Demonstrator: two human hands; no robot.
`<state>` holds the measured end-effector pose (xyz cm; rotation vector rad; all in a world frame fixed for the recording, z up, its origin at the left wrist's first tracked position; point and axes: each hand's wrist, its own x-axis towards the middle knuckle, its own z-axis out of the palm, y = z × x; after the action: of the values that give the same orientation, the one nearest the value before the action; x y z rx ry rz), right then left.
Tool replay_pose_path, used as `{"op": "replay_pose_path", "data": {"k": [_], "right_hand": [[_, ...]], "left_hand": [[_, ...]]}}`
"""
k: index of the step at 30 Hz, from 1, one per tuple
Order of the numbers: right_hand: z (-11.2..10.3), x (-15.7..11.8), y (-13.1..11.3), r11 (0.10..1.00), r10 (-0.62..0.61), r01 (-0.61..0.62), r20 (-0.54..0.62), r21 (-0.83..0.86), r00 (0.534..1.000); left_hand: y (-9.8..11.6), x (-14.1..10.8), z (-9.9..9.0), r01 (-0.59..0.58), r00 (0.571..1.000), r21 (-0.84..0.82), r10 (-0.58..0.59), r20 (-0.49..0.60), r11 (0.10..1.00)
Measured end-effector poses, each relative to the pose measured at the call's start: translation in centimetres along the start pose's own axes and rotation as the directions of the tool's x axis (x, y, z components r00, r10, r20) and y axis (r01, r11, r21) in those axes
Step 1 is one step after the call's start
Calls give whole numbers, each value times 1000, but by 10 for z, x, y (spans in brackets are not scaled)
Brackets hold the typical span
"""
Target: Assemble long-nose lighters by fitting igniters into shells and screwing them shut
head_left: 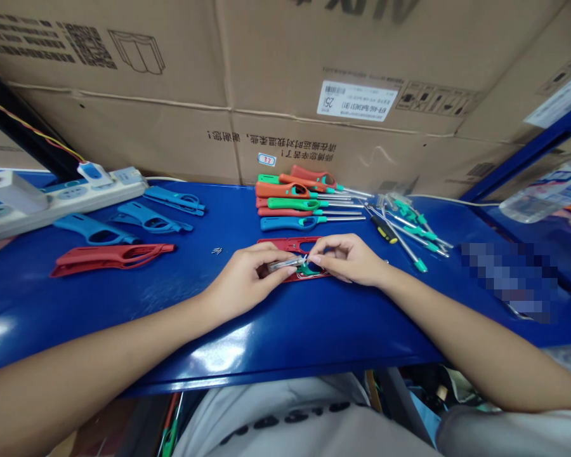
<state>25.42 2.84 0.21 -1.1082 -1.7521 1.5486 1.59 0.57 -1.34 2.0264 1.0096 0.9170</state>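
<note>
My left hand (250, 279) pinches a small clear lighter fuel tank (285, 263) between thumb and fingers. At the tank's right end, my right hand (349, 259) is closed, thumb against fingertips, by a tiny white tip (305, 258); what it grips is too small to name. Under both hands lie red lighter casing halves (285, 243), partly covered by my fingers. A green trigger piece (309, 269) and a thin pale wire show in the nearer one. Several small screws (216, 251) lie on the blue table (285, 330), left of my hands.
Behind my hands is a row of assembled lighters (290, 204). To the right are a screwdriver (383, 228) and several metal lighter rods (416, 238). Blue casing halves (95, 229), a red casing (114, 258) and a power strip (71, 197) are left. A cardboard box (171, 127) backs the table.
</note>
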Motion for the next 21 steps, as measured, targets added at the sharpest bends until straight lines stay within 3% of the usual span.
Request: {"op": "replay_pose_path", "data": {"k": [12, 21], "right_hand": [[2, 1, 5, 998, -66, 66, -21, 2, 998], [2, 1, 7, 997, -34, 30, -59, -73, 998]], "left_hand": [[1, 0, 1, -2, 1000, -3, 2, 6, 1000], [0, 1, 2, 8, 1000, -32, -7, 26, 999]]}}
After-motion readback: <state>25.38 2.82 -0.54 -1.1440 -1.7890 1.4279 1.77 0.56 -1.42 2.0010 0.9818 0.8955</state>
